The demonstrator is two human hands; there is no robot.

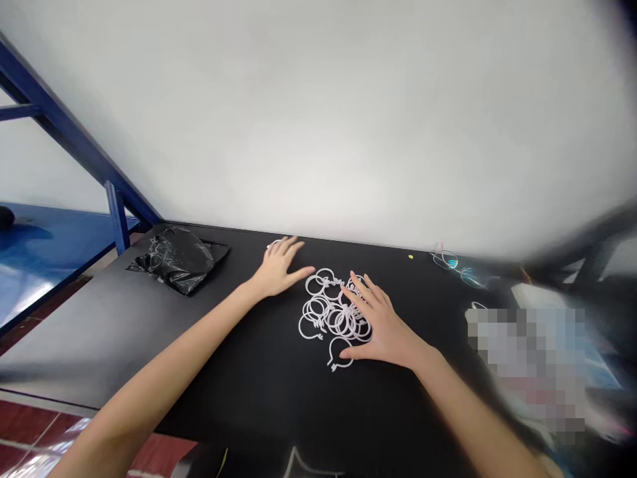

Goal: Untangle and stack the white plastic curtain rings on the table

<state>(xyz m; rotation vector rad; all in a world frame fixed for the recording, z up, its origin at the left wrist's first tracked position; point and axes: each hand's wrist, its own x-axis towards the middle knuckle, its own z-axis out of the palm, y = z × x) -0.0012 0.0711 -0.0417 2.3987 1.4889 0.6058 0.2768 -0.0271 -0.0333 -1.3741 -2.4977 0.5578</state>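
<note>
A loose pile of white plastic rings (pixel 318 309), each with a small clasp-like end, lies on the black tabletop (pixel 239 378). Some of the rings look open at the clasp. My right hand (pixel 383 325) rests over the pile's right side, fingers spread, partly covering several rings. To the upper left of the pile, my left hand (pixel 277 271) reaches flat with its fingers apart. Just beyond its fingertips a separate white ring (pixel 271 244) shows, partly hidden by the hand.
A crumpled black plastic bag (pixel 182 259) lies at the left. Eyeglasses (pixel 446 259) and a tiny yellow-green bit (pixel 411 256) sit toward the back right. A blurred, pixelated package (pixel 527 372) is at right. Blue metal framing (pixel 74 139) and a white wall (pixel 323 119) bound the table.
</note>
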